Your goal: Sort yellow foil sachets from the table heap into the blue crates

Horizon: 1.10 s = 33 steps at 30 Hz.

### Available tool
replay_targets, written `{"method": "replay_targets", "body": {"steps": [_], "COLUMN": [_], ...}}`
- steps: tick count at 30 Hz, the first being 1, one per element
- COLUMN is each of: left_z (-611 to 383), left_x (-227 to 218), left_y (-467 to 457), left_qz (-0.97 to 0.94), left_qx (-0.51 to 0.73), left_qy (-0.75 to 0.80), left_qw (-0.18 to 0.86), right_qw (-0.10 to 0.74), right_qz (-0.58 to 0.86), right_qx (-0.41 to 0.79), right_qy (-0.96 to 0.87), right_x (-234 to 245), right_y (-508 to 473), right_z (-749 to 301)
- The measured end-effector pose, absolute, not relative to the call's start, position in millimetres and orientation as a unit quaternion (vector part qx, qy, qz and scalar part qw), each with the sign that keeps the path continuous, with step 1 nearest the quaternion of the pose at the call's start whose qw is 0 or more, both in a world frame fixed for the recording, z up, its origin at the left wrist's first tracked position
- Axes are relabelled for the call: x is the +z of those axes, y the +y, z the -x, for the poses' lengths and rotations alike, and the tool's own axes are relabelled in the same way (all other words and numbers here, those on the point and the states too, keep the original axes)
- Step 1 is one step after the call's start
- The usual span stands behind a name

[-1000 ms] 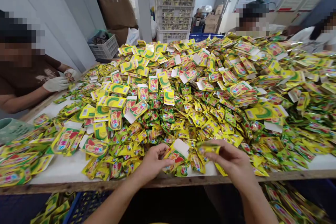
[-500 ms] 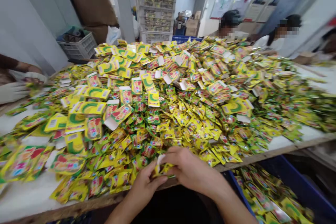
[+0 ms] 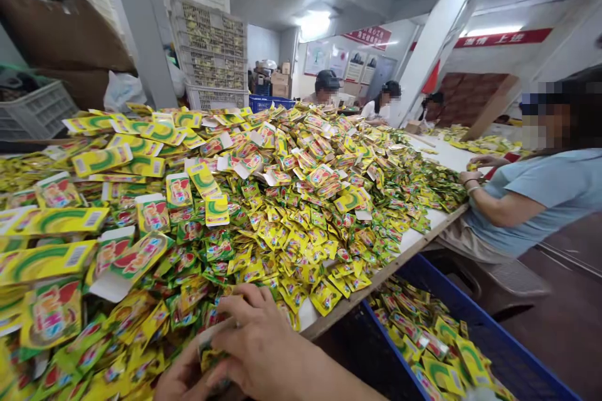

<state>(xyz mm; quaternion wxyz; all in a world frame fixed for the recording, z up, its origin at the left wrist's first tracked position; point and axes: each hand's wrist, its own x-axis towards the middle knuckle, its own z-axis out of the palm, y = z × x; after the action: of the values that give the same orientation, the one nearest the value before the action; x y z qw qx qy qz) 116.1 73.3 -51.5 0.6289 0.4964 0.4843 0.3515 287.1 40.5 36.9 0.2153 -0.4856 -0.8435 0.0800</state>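
Both my hands are at the bottom edge of the view, pressed together over the near edge of the table. My right hand [image 3: 263, 351] lies on top, fingers curled round a small yellow-green sachet pack [image 3: 210, 356]. My left hand [image 3: 181, 379] is underneath, partly hidden, gripping the same pack. A huge heap of yellow and green sachets and flat cartons [image 3: 244, 200] covers the table in front of them.
A blue crate [image 3: 475, 326] holding more sachets stands on the floor at the lower right. A person in a light blue shirt [image 3: 531, 200] sits at the table's right side. Other people work at the far end. White crates [image 3: 211, 44] are stacked at the back.
The view has swung right and up, so the blue crate and the person on the right now show. My hands have come together on one pack at the table edge.
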Motion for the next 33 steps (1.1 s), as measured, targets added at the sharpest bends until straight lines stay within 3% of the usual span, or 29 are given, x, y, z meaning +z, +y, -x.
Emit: {"method": "replay_targets", "body": {"steps": [4,7,11,17,22,27,33], "left_z": [-116,-117,-115,-108,-106,-109,-106], "left_x": [-42,-36,-23,-17,-27,-24,-28], "left_y": [65,58,54,65,70,72,73], "left_qz": [-0.54,-0.538,-0.505,-0.54,-0.563,-0.608,-0.672], "left_qx": [0.365,0.37,0.38,0.408,0.452,0.435,0.469], "left_qy": [0.485,0.446,0.396,0.442,0.481,0.462,0.413], "left_qw": [0.584,0.612,0.666,0.588,0.497,0.478,0.398], "right_qw": [0.334,0.475,0.478,0.479,0.492,0.513,0.549], "right_qz": [0.484,0.517,0.502,0.488,0.502,0.549,0.497], "right_qx": [0.206,0.372,0.58,0.451,0.494,0.423,0.387], "right_qy": [-0.782,-0.607,-0.427,-0.574,-0.512,-0.506,-0.549], "right_x": [16,-3,-18,-8,-15,-22,-18], "right_y": [36,38,44,46,53,55,47], "right_z": [-287,-288,-287,-281,-276,-271,-270]}}
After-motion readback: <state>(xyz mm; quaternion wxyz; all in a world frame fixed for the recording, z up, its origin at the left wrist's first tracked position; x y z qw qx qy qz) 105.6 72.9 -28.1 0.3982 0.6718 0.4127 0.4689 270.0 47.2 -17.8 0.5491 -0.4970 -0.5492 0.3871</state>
